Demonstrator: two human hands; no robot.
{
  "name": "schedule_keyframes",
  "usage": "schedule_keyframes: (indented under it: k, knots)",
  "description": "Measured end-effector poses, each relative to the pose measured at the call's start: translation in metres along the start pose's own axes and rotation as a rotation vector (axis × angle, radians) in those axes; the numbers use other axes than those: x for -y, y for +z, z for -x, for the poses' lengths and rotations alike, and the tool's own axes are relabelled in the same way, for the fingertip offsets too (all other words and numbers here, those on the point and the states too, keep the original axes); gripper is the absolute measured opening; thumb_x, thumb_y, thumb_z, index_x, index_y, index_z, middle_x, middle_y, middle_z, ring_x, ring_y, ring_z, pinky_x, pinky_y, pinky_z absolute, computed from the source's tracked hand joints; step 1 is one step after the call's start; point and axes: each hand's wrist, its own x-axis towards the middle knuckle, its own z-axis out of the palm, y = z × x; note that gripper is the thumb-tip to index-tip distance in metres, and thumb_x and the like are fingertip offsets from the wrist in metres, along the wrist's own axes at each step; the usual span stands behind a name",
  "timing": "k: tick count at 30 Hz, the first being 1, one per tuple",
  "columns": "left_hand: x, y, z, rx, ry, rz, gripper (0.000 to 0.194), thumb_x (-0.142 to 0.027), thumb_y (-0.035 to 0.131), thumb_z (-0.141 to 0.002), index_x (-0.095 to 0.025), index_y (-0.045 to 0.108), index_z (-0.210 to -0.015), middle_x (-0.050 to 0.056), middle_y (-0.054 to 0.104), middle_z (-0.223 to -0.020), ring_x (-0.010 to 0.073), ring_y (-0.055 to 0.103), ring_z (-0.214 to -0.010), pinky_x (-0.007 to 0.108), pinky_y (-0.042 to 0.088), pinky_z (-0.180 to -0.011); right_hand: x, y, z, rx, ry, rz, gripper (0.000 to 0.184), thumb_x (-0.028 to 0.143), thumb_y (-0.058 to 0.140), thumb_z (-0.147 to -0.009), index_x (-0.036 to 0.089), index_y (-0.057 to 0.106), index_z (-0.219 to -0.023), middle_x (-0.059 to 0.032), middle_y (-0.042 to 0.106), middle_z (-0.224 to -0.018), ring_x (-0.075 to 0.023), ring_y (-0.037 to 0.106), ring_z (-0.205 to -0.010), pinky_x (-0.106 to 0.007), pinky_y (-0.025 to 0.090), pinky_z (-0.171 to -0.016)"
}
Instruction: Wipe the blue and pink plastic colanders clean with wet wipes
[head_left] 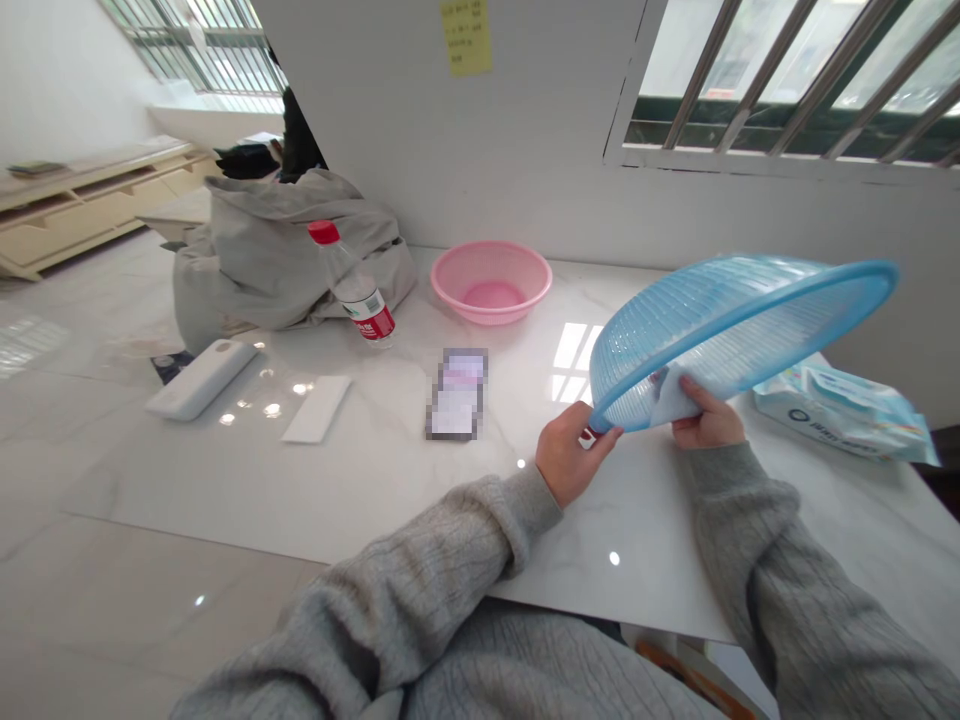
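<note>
A blue plastic mesh basket (705, 300) is held tilted on its side above the right part of the table, its open mouth turned toward me. My left hand (574, 452) grips the near left end of its rim, thumb along the edge. In my right hand (709, 415) is a white wipe (675, 395), pinched under the thumb and pressed to the basket's inner wall near the lower rim. Just right of that hand lies a light-blue pack of wipes (847, 410). What the fingers behind the wipe touch is hidden.
On the marble-patterned table (450, 500) are a pink basket (491, 283), a pixelated phone (457, 395), a flat white item (317, 409) and a white power bank (202, 380). A red-capped bottle (364, 300) leans by a grey bag (277, 250). A barred window (795, 90) is above.
</note>
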Motion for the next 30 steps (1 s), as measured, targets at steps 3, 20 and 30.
schedule_keyframes:
  k: [3, 20, 30]
  knots:
    - [-0.001, 0.0, 0.0, -0.003, -0.006, -0.013, 0.023, -0.036, 0.073, -0.088, -0.021, 0.061, -0.077, 0.0, 0.065, -0.078, 0.0133, 0.057, -0.068, 0.03, 0.051, -0.069, 0.003, 0.003, 0.001, -0.003, -0.037, 0.013, 0.029, 0.012, 0.08, -0.067, 0.015, 0.076, -0.096, -0.0047, 0.077, -0.097, -0.0199, 0.075, -0.083, -0.03, 0.068, -0.071]
    - [0.005, 0.0, -0.001, 0.0, 0.001, 0.002, 0.021, -0.036, 0.068, -0.092, -0.02, 0.061, -0.081, 0.001, 0.065, -0.083, 0.0139, 0.06, -0.071, 0.031, 0.055, -0.073, 0.014, 0.004, 0.0, 0.071, -0.284, -0.07, 0.044, 0.012, 0.083, -0.059, 0.01, 0.074, -0.102, -0.0083, 0.075, -0.103, -0.0224, 0.074, -0.094, -0.031, 0.064, -0.087]
    - [0.004, 0.0, 0.0, -0.025, 0.002, -0.029, 0.022, -0.038, 0.069, -0.091, -0.02, 0.062, -0.081, 0.0, 0.066, -0.08, 0.0138, 0.061, -0.069, 0.03, 0.053, -0.071, 0.018, 0.004, 0.011, 0.227, -0.139, -0.05, 0.034, 0.016, 0.069, -0.074, 0.027, 0.073, -0.106, -0.0006, 0.071, -0.123, -0.0222, 0.068, -0.116, -0.039, 0.06, -0.096]
